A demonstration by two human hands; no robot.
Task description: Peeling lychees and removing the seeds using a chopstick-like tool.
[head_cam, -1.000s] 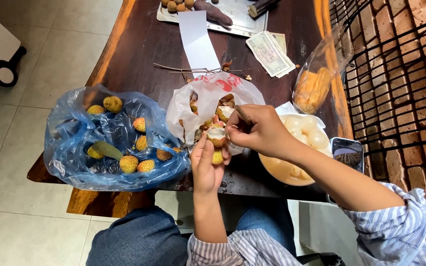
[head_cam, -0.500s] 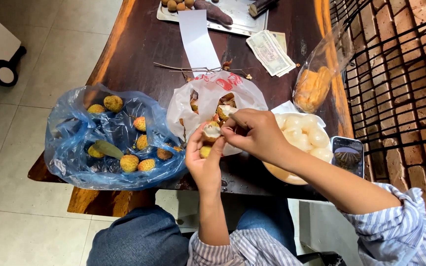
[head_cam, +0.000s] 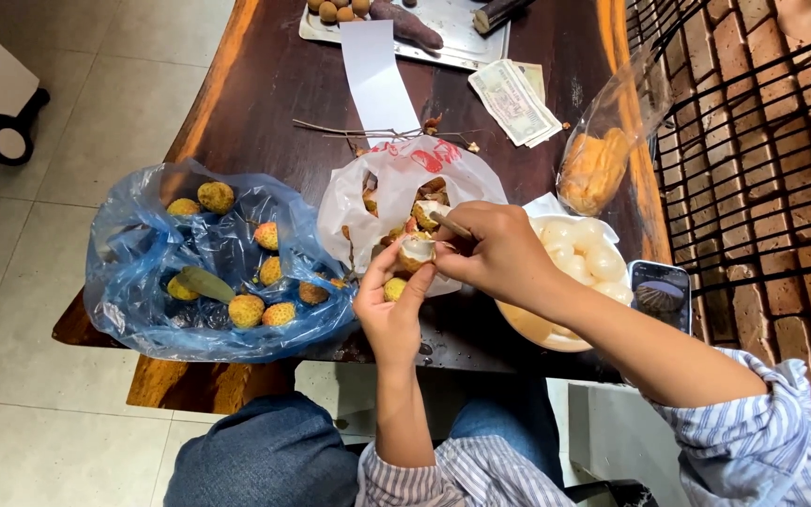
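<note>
Hands barely shifted; left hand grip holds lychee, right hand peeling; blue bag beside.

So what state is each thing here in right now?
Lychee: half peeled, held in left hand.
Right hand: pinching a thin stick at the fruit.
Blue bag: open, unpeeled fruit inside.
White bag: open, holding peels.
Bowl: holding peeled fruit.
</note>
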